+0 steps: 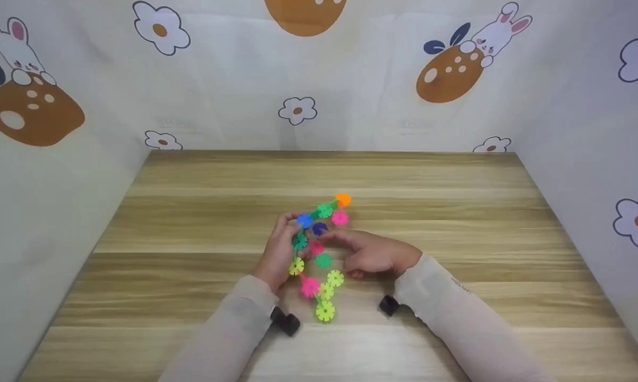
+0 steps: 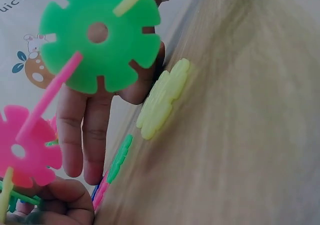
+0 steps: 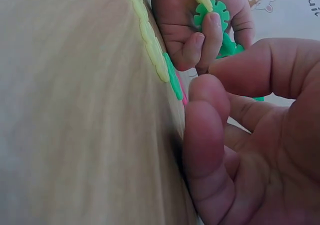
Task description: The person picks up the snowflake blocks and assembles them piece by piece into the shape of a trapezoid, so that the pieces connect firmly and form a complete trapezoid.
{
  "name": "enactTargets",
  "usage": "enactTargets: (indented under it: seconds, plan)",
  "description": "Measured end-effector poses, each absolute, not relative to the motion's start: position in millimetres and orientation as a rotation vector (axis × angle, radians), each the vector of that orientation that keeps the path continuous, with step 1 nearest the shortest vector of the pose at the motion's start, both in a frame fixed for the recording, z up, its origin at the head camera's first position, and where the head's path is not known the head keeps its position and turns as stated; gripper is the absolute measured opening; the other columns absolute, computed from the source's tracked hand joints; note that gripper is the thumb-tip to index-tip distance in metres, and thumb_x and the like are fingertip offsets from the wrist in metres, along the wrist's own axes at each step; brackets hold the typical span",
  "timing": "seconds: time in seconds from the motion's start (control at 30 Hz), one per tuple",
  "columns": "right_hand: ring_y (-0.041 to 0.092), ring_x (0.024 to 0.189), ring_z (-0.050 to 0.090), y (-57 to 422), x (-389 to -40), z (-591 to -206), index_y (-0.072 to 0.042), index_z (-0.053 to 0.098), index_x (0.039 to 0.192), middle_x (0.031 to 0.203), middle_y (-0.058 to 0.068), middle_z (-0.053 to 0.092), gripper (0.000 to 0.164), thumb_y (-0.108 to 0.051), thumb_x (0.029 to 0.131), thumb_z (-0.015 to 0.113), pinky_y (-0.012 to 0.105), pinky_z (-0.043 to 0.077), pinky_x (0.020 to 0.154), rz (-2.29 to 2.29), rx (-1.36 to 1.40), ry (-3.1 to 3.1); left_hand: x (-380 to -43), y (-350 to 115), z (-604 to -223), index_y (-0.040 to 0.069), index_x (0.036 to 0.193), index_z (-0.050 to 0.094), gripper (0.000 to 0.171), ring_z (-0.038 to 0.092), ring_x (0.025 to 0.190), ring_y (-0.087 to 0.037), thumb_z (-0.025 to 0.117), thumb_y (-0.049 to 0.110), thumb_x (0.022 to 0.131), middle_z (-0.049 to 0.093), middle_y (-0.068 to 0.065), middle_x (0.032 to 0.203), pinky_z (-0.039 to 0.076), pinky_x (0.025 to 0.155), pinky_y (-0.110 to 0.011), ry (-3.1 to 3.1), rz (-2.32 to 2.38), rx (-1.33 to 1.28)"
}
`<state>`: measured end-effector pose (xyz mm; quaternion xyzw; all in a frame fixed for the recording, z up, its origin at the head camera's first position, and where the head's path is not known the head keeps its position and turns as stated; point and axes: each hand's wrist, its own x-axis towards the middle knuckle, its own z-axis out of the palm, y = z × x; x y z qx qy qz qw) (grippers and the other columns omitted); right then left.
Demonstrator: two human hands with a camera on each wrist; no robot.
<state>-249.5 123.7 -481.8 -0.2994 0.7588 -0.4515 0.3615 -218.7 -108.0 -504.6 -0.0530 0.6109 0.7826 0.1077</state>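
My left hand [image 1: 279,249] grips a chain of slotted plastic snowflake discs from the left side, around its blue disc [image 1: 304,220] and dark green disc [image 1: 299,241]. An orange disc [image 1: 343,199] ends the chain at the top; lower down come a pink disc [image 1: 310,287] and a yellow-green disc [image 1: 325,311]. My right hand [image 1: 374,253] reaches in with the index finger extended to a loose dark blue disc [image 1: 319,228], its other fingers loosely bent. Whether the fingertip touches that disc is unclear. In the left wrist view, a large green disc [image 2: 120,45] partly hides the right hand.
Loose discs lie flat beside the chain: a pink one [image 1: 340,217], another pink one [image 1: 316,247], a green one [image 1: 324,260] and yellow ones [image 1: 335,278]. They rest on a wood-grain table [image 1: 430,180]. Patterned white cloth [image 1: 223,79] surrounds its back and sides.
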Motion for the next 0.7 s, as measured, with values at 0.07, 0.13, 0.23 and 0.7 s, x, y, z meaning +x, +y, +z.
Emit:
enactTargets:
  seconds: [0.07, 0.13, 0.23, 0.7]
  plan:
    - [0.017, 0.057, 0.053, 123.5, -248.4, -480.7, -0.028, 0.046, 0.155, 0.155, -0.001, 0.047, 0.07, 0.0, 0.092, 0.056, 0.027, 0.049, 0.057, -1.157, -0.764, 1.979, -218.3, -107.7, -503.9, 0.018, 0.134, 0.044, 0.026, 0.043, 0.062, -0.013, 0.035, 0.025, 0.111, 0.054, -0.005, 0.1, 0.046, 0.062, -0.025, 1.784, 2.311, -0.156]
    - [0.016, 0.058, 0.053, 124.1, -247.9, -479.7, -0.026, 0.048, 0.154, 0.154, 0.0, 0.049, 0.065, -0.003, 0.094, 0.059, 0.027, 0.049, 0.057, -1.163, -0.753, 1.988, -218.0, -107.5, -502.9, 0.018, 0.133, 0.045, 0.025, 0.044, 0.063, -0.013, 0.036, 0.025, 0.111, 0.054, -0.005, 0.101, 0.045, 0.061, -0.025, 1.792, 2.312, -0.165]
    - [0.016, 0.059, 0.053, 126.1, -248.2, -477.8, -0.025, 0.051, 0.152, 0.153, 0.001, 0.051, 0.061, -0.006, 0.096, 0.062, 0.027, 0.051, 0.058, -1.183, -0.714, 1.988, -217.9, -107.7, -501.1, 0.018, 0.132, 0.046, 0.025, 0.045, 0.066, -0.013, 0.037, 0.025, 0.11, 0.054, -0.006, 0.104, 0.045, 0.061, -0.024, 1.815, 2.31, -0.184]
    - [0.017, 0.061, 0.051, 148.5, -252.0, -478.7, -0.02, 0.06, 0.145, 0.152, 0.002, 0.057, 0.046, -0.011, 0.1, 0.06, 0.03, 0.054, 0.056, -1.267, -0.593, 2.012, -219.6, -106.9, -505.4, 0.017, 0.132, 0.046, 0.026, 0.044, 0.065, -0.014, 0.038, 0.024, 0.108, 0.052, -0.008, 0.106, 0.044, 0.062, -0.025, 1.834, 2.302, -0.2]
